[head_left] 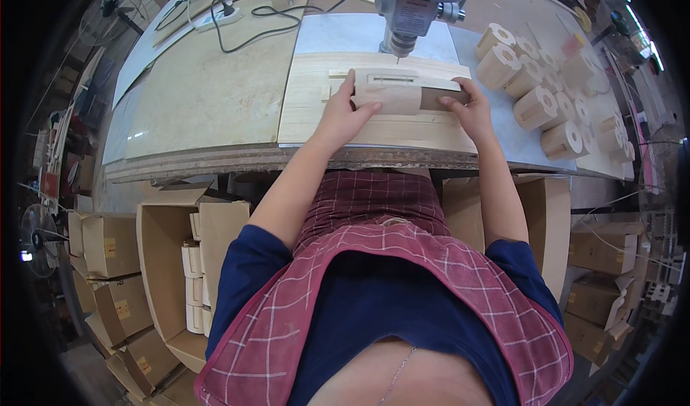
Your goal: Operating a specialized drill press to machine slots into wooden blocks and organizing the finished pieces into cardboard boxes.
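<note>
A pale wooden cylinder point(392, 103) with a narrow slot along its upper side lies sideways on light wooden boards point(309, 124). My left hand point(348, 113) grips its left end, thumb on the near side and fingers on the far side. From the right end sticks out a darker brown piece point(431, 99), which my right hand point(471, 108) holds between thumb and fingers. Whether that piece reaches inside the cylinder cannot be seen. Just beyond the cylinder hangs a drill press head point(406, 14), its thin bit point(399, 59) pointing down, apart from the wood.
Several wooden cylinders point(535, 108) with holed ends stand and lie at the right. A black cable point(277, 29) runs to a white power strip point(218, 18) at the back left. Below the table edge point(215, 163), an open cardboard box point(162, 262) holds more wooden pieces.
</note>
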Demonstrator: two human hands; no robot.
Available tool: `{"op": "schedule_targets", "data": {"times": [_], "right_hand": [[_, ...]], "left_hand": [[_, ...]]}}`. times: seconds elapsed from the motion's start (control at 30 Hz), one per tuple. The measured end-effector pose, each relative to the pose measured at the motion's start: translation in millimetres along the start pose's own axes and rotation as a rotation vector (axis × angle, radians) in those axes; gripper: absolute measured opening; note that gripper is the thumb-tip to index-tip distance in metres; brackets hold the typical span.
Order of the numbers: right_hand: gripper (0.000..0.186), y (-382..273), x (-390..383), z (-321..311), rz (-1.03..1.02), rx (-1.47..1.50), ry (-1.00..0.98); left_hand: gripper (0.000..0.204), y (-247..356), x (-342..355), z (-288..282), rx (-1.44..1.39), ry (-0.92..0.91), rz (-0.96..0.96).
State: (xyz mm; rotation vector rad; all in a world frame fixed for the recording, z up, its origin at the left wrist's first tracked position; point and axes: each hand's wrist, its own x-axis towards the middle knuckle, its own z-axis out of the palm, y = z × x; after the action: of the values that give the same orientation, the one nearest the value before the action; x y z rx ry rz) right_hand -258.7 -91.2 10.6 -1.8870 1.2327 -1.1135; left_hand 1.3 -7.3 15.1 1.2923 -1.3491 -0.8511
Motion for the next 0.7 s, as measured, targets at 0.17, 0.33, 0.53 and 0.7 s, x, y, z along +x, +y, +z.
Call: {"op": "schedule_targets", "data": {"times": [0.17,0.33,0.53,0.7], "right_hand": [[0.042,-1,14,4,-0.103,-0.127,0.149],[0.041,-5,15,8,-0.104,-0.154,0.118],[0.048,-23,11,26,-0.107,-0.201,0.098],[0.067,-32,7,20,-0.11,-0.206,0.057]], "left_hand": [[0.073,6,7,22,0.183,0.111,-0.037],[0.077,15,2,18,0.199,0.073,-0.111],[0.081,-5,2,12,0.169,0.153,0.021],[0.088,2,2,18,-0.109,0.132,-0.099]]}}
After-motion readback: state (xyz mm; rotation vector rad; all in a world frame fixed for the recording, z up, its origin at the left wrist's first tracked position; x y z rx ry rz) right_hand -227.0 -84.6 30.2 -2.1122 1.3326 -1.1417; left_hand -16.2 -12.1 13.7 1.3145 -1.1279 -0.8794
